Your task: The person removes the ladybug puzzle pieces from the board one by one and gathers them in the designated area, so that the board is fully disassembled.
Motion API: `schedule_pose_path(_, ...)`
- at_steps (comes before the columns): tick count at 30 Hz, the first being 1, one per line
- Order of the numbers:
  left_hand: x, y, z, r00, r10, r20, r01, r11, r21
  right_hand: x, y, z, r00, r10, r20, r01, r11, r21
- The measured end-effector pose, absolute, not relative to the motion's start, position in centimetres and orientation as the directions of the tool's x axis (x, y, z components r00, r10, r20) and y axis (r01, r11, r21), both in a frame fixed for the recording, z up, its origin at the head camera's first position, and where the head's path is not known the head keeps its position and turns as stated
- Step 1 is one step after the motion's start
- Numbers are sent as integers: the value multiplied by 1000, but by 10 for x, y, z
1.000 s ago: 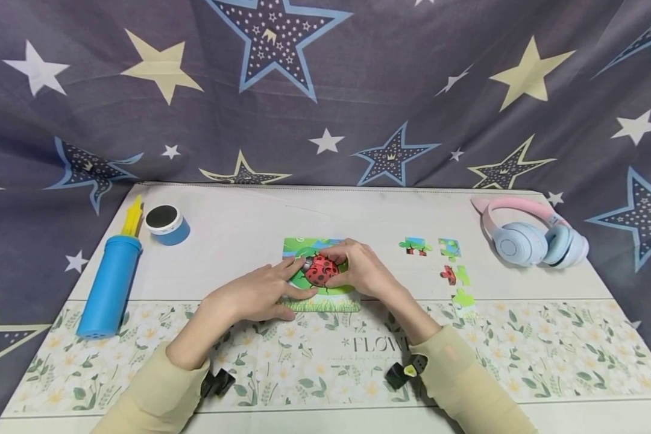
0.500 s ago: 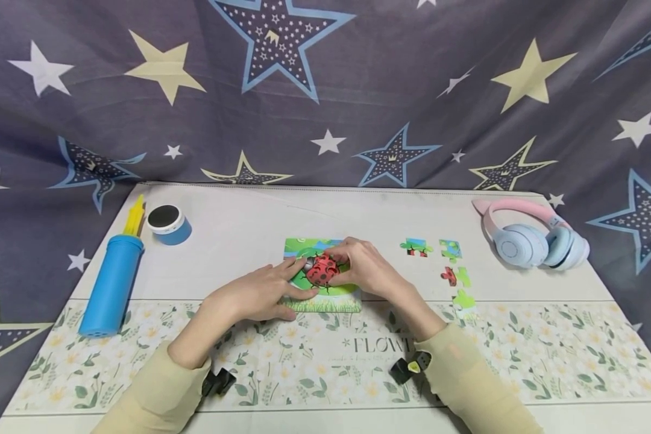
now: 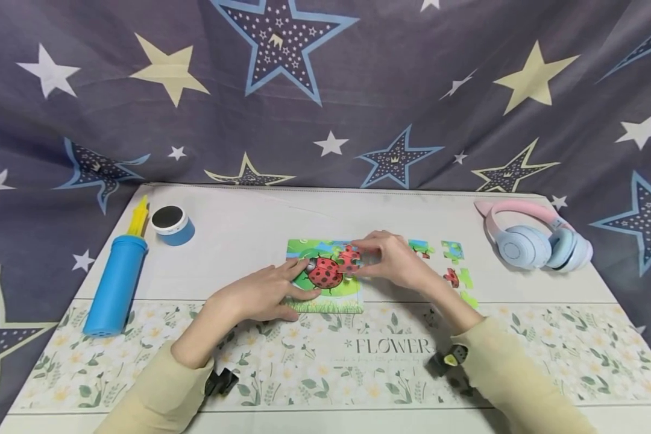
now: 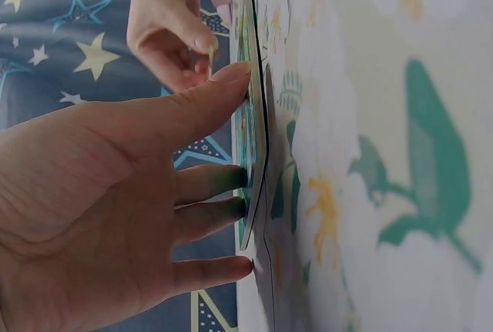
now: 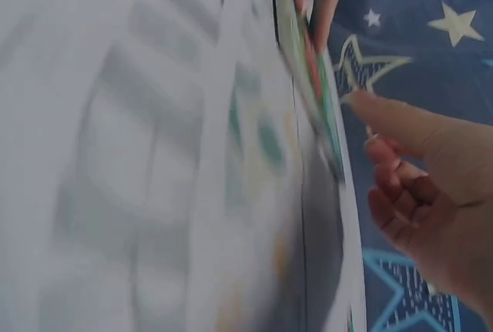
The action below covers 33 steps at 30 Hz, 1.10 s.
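A ladybug jigsaw puzzle board (image 3: 331, 306) lies on the table in the head view, with the printed red ladybug showing in its middle. My left hand (image 3: 268, 294) rests on its left side, fingers extended; the left wrist view has the fingertips of this hand (image 4: 100, 193) right at the board's edge. Between thumb and fingers, my right hand (image 3: 393, 260) pinches a red, black-spotted puzzle piece (image 3: 349, 258) over the board's right part. From the right wrist, the pinching hand (image 5: 451, 186) appears beside the board, and the piece is seen edge-on.
Several loose puzzle pieces (image 3: 452, 249) lie right of the board, partly behind the right hand and forearm. Pink and blue headphones (image 3: 523, 244) sit at the far right. On the left are a blue pump (image 3: 114, 286) with a yellow nozzle and a small blue-and-white round speaker (image 3: 175, 226).
My right hand has lifted the red spotted piece off the ladybug and moved right with it, uncovering more of the printed picture. The left hand stays on the board.
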State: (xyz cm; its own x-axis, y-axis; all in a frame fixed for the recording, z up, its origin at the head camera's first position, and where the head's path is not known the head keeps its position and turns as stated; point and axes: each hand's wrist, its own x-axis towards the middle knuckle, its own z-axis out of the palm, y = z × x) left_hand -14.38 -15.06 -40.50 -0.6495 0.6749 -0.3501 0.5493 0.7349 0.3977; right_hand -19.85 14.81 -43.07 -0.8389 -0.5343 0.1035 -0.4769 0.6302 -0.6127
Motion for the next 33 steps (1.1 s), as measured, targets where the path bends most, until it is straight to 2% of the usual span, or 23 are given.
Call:
schedule_pose_path(17, -144, -151, -406, -649, 680, -340, 551, 729, 407, -184, 271, -437, -872, -466, 152, -471, 710, -524)
schedule_pose_path(33, -144, -151, -407, -646, 691, -325, 564, 719, 407, -180, 289, -446, -860, -483, 164, -501, 741, -447)
